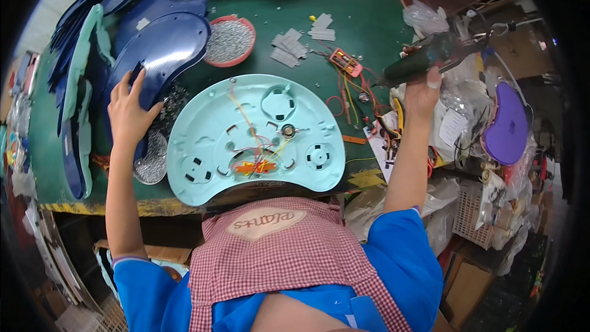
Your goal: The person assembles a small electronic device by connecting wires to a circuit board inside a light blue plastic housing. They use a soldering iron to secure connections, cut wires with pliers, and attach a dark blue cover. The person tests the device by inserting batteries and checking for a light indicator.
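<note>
A mint-green kidney-shaped plastic shell [203,123] lies in front of me, its inside facing up, with thin wires, a small round metal part [287,130] and an orange strip [264,166] in it. My right hand [421,89] is wrapped round a dark powered screwdriver [424,61], off to the right of the shell, its tip pointing left. Fingers apart, my left hand [132,110] reaches over the near edge of a glossy dark blue panel [166,40]. Something small and black shows at its fingertips; whether they touch it I cannot tell.
A red bowl of small metal screws [230,40] stands behind the shell. Another bowl [152,163] of small silvery parts sits left of it. Stacked blue panels [80,18] crowd the left. Grey strips [289,46], a wired pink-red device [346,63] and a purple panel [507,123] lie rightward.
</note>
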A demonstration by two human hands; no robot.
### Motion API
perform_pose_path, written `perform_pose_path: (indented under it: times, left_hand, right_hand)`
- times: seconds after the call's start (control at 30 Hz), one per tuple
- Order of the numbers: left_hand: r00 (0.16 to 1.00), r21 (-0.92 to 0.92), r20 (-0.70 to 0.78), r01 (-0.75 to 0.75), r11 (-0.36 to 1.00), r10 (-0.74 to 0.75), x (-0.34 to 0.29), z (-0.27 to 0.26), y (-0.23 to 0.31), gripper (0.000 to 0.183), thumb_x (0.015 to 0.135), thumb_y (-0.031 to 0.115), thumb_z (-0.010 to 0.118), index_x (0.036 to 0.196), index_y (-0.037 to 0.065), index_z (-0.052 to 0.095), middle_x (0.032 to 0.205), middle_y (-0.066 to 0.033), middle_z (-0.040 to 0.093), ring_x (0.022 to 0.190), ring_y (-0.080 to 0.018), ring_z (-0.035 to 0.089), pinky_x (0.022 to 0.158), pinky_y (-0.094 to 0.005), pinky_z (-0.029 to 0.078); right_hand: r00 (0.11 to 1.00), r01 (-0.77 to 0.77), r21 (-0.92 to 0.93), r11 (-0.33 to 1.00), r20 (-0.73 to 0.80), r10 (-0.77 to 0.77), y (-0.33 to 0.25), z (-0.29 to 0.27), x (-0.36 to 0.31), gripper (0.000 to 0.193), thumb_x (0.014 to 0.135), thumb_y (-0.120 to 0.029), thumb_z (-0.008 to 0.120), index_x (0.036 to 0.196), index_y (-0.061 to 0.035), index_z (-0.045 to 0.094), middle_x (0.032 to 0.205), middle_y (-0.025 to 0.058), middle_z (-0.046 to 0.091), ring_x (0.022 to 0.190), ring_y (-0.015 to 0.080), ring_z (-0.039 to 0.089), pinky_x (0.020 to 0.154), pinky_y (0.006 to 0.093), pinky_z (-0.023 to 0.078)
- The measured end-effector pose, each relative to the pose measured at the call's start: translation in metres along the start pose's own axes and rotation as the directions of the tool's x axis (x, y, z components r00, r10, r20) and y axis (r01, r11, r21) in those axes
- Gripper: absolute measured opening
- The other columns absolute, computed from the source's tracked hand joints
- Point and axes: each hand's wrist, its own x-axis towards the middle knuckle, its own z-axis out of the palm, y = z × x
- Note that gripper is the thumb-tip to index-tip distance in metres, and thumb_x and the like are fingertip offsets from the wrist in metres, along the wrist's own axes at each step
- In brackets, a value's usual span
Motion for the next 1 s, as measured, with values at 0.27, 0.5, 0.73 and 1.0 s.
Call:
perform_pose_path:
  times: [0.27,0.5,0.73,1.0]
  left_hand:
    - [0.863,-0.454,0.041,-0.433,0.778,0.504,-0.053,-0.061,0.094,0.050,0.069,0.020,0.076,0.117,0.014,0.063,0.121,-0.0071,0.058,0.111,-0.0271,0.054,0.094,-0.0421,0.041]
    - [0.810,-0.594,0.116,-0.408,0.693,0.575,-0.083,-0.049,0.115,0.047,0.071,0.020,0.075,0.116,0.013,0.062,0.120,-0.0058,0.058,0.109,-0.0267,0.054,0.094,-0.0433,0.040]
    - [0.811,-0.617,0.128,-0.386,0.686,0.572,-0.094,-0.039,0.115,0.044,0.074,0.021,0.072,0.116,0.013,0.062,0.121,-0.0064,0.059,0.110,-0.0281,0.053,0.094,-0.0431,0.039]
    - [0.820,-0.632,0.074,-0.401,0.663,0.567,-0.091,-0.028,0.108,0.031,0.076,0.013,0.067,0.107,0.013,0.066,0.109,-0.0023,0.063,0.101,-0.0210,0.057,0.086,-0.0362,0.045]
  right_hand:
    - [0.949,-0.279,0.344,0.896,0.242,0.203,-0.037,0.021,-0.020,0.060,0.088,-0.032,0.054,0.138,-0.0030,0.039,0.129,0.0176,0.049,0.117,0.0362,0.048,0.106,0.0494,0.032]
    - [0.935,-0.318,0.284,0.905,0.251,0.250,-0.033,0.032,-0.039,0.070,0.080,-0.038,0.060,0.135,0.0003,0.041,0.127,0.0204,0.050,0.120,0.0400,0.046,0.109,0.0569,0.029]
    - [0.967,-0.255,0.312,0.915,0.078,0.243,-0.030,0.063,-0.049,0.060,0.083,-0.038,0.062,0.129,-0.0013,0.050,0.121,0.0150,0.057,0.113,0.0327,0.052,0.103,0.0473,0.038]
    - [0.953,-0.252,0.047,0.967,0.189,0.239,-0.026,0.045,-0.076,0.088,0.078,-0.058,0.068,0.137,0.0005,0.039,0.123,0.0210,0.055,0.113,0.0325,0.053,0.101,0.0496,0.041]
